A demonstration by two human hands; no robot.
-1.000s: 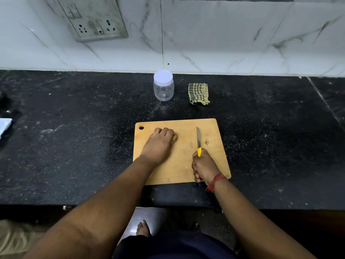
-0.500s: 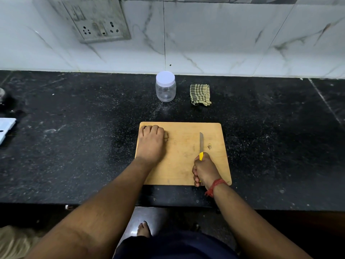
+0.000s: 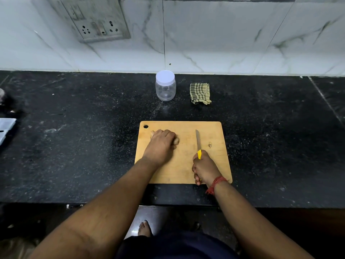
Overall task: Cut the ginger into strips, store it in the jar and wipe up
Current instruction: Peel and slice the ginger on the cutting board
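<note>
On the board (image 3: 183, 165), near its far-left corner: ginger (image 3: 175, 140), mostly hidden under the left hand (image 3: 162, 143), fingers curled over and pressing it down, only a pale end showing at the knuckles. Right hand (image 3: 205, 168) wrapped tight round the yellow handle of the knife (image 3: 198, 142), blade pointing away, apart from the ginger with bare board between. Whether the edge touches the wood — cannot tell. Small scrap (image 3: 209, 145) just right of the blade. Further back on the dark tabletop (image 3: 74, 146), well apart from the board: jar (image 3: 165, 86), lid on, seemingly empty, and beside it to the right a folded checked cloth (image 3: 200, 93).

Judging from this, cutting hardly begun; no strips visible anywhere.

Risks from here:
- Fingertips curled over the piece, so no clear view of where the blade would land — a cut finger likely if the knife comes in close to the knuckles.
- Knobbly shape, probably no flat underside; could roll under pressure and throw the blade sideways.
- Ginger close to the board's edge; strips could spill onto the tabletop.
- Nothing seen under the board to stop it sliding on the smooth stone during a hard push.
- Jar capped, so a free hand needed before storing — awkward with a knife held.
</note>
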